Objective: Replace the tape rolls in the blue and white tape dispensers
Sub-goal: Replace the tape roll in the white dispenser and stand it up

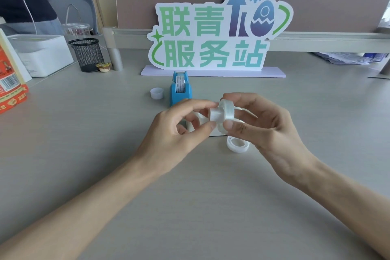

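Left hand [181, 131] pinches a white core [214, 113] that sits in the clear tape roll [224, 112], right hand [268, 124] grips that roll, both raised above the desk [84, 143]. White dispenser [197, 121] mostly hidden behind the hands, spare roll [238, 144] flat on desk just below right hand. Blue dispenser [180, 88] stands behind with tape loaded, small white cap [157, 93] at its left.

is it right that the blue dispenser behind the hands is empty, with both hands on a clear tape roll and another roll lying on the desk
Not quite. The head view shows the blue dispenser is not empty: a tape roll sits in it. The rest holds: the left hand and right hand both grip the clear tape roll, and another roll lies on the desk.
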Available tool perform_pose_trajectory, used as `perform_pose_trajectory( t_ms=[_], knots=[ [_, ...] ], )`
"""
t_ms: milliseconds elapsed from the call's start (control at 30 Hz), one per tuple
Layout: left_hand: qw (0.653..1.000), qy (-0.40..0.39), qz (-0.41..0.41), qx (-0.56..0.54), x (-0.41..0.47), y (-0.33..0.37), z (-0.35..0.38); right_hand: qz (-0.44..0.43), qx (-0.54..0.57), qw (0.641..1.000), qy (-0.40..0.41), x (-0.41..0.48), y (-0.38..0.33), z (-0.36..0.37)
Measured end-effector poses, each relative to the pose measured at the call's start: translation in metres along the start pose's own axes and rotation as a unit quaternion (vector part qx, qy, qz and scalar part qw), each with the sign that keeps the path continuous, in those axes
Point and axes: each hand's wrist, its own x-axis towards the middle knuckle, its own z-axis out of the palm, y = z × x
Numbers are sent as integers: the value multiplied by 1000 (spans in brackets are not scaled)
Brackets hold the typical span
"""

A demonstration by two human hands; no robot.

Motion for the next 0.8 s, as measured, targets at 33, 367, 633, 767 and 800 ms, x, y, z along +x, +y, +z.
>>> perform_pose_trajectory(
  t_ms=[33,367,633,767,800],
  knots=[
    [1000,2,0,2,0,0,-1,-5,4,1000,-5,0,0,0],
    [1000,7,11,18,0,-2,0,-3,7,1000,-13,2,3,-2],
    [999,17,26,14,-1,-4,1,32,-16,999,-20,5,5,-8],
    [1000,16,23,14,0,-4,0,35,-25,999,-25,5,6,-8],
    [1000,17,23,14,0,-4,0,37,-18,999,-28,6,6,-9]
  ],
)
